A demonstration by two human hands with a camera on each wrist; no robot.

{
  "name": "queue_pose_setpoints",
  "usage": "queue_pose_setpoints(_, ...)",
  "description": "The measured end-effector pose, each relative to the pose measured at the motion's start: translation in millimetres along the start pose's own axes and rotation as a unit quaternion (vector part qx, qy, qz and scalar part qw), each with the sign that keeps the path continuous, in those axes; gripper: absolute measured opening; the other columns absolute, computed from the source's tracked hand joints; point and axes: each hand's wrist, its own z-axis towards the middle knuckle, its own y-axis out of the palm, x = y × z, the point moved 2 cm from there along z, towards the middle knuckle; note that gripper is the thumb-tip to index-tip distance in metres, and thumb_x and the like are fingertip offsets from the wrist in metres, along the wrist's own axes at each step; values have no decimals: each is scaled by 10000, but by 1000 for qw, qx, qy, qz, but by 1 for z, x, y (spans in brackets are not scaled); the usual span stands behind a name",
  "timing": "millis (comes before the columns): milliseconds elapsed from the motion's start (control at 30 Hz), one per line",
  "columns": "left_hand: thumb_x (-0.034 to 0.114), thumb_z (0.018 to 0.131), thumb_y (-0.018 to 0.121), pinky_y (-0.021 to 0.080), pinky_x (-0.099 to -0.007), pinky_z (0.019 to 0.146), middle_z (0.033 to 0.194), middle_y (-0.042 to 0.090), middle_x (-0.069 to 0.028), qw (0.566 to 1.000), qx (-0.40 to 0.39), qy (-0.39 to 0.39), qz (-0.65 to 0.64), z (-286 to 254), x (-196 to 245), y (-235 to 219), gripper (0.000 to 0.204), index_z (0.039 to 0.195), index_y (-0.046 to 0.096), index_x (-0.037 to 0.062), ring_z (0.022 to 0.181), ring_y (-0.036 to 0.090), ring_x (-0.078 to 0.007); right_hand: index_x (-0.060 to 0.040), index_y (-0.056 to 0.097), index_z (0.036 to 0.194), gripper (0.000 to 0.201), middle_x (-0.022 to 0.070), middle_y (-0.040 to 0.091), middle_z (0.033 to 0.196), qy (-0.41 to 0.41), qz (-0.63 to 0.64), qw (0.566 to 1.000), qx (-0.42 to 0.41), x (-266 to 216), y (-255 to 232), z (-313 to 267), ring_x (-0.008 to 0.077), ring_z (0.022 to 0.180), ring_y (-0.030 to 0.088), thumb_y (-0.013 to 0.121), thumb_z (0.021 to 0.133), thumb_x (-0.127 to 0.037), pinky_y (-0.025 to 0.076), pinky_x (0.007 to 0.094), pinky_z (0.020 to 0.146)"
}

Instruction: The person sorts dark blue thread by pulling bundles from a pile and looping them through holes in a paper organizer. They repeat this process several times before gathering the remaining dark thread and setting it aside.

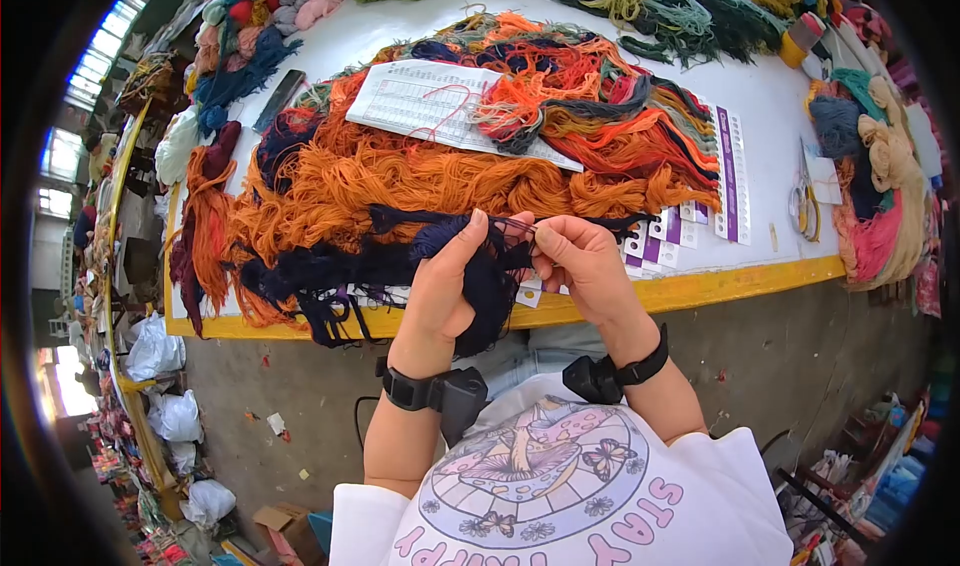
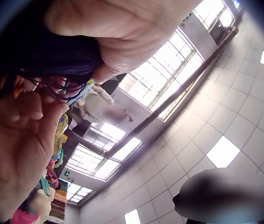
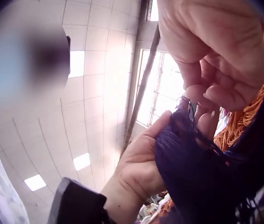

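My left hand (image 1: 438, 291) grips a hank of dark navy yarn (image 1: 488, 301), its thumb pointing up along the hank's top. The lower end of this hank hangs past the table's front edge. Close to the left fingertips, my right hand (image 1: 592, 271) pinches thin navy strands between thumb and forefinger. In the right wrist view, the strands form small loops at the top of the navy hank (image 3: 183, 163), right by the fingertips of both hands. More navy yarn (image 1: 310, 276) lies along the table's front, below a thick band of orange yarn (image 1: 400, 181).
Printed sheets (image 1: 425, 101) lie on the mixed red and orange yarn. Punched thread cards (image 1: 732, 171) stand at its right, with scissors (image 1: 803, 211) beyond them. A phone-like dark object (image 1: 280, 99) lies at left. Yellow trim (image 1: 700, 284) edges the table; yarn heaps line its far side.
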Motion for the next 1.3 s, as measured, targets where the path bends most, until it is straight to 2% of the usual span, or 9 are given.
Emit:
queue_pose_setpoints(133,334,940,392,498,-317,785,1084,577,-132,1000,25,4,10,-2,0,-2,470,1171,488,-63,906,594,-188,-6,632,861,178,-13,584,699,4,-69,998,-4,-4,8,-3,19,580,510,618,841,-182,393,156,480)
queue_pose_setpoints(233,338,942,387,499,-308,784,1098,572,-126,999,27,8,14,-3,0,-3,473,1172,487,-62,914,592,-183,14,635,872,169,-1,600,727,-72,-130,989,-8,5,16,-1,35,603,521,622,833,-150,405,168,508)
queue_pose_setpoints(433,325,938,405,501,-295,776,1096,576,-119,1000,9,3,-7,-2,1,-5,454,1167,494,-57,896,599,-172,1,634,867,128,-16,592,715,-63,-106,992,-11,-6,13,-5,30,592,497,622,825,-119,385,169,509)
queue_pose_setpoints(667,167,878,552,489,-279,729,988,621,-95,991,42,83,100,-3,2,6,240,993,595,-39,827,597,-150,-55,598,884,115,-47,530,672,-25,-18,999,-13,3,3,-5,12,533,429,590,856,-166,338,158,472)
queue_pose_setpoints(800,172,879,550,487,-274,720,1011,618,-98,993,46,64,87,0,-2,-4,238,984,602,-34,842,595,-150,-64,581,910,179,-57,492,655,14,70,997,11,2,7,-5,26,527,427,543,889,-238,324,167,458)
queue_pose_setpoints(933,186,887,540,487,-272,724,1026,617,-92,998,59,13,4,-2,-2,-1,261,1025,599,-28,876,588,-150,-59,574,957,243,-61,487,656,131,271,951,-78,6,-1,-3,26,525,423,510,904,-288,288,171,422)
queue_pose_setpoints(1033,247,918,470,487,-283,764,1093,588,-109,997,56,18,45,-4,-1,6,350,1102,558,-37,931,581,-164,-53,597,934,200,-63,483,625,124,181,967,-128,-2,-8,-2,20,491,398,571,872,-241,249,176,392)
queue_pose_setpoints(1133,262,934,437,485,-286,782,1131,572,-105,994,41,36,92,-3,-6,10,387,1157,525,-42,950,575,-158,-50,620,884,148,-73,459,575,67,-34,997,-32,-2,-4,-4,9,450,356,635,824,-184,228,174,382)
queue_pose_setpoints(1300,231,930,453,490,-274,757,1131,573,-81,987,43,62,145,-4,-10,18,372,1172,515,-44,929,569,-133,-50,635,849,125,-77,462,561,60,18,998,7,4,-3,-4,0,436,343,667,794,-157,236,171,386)
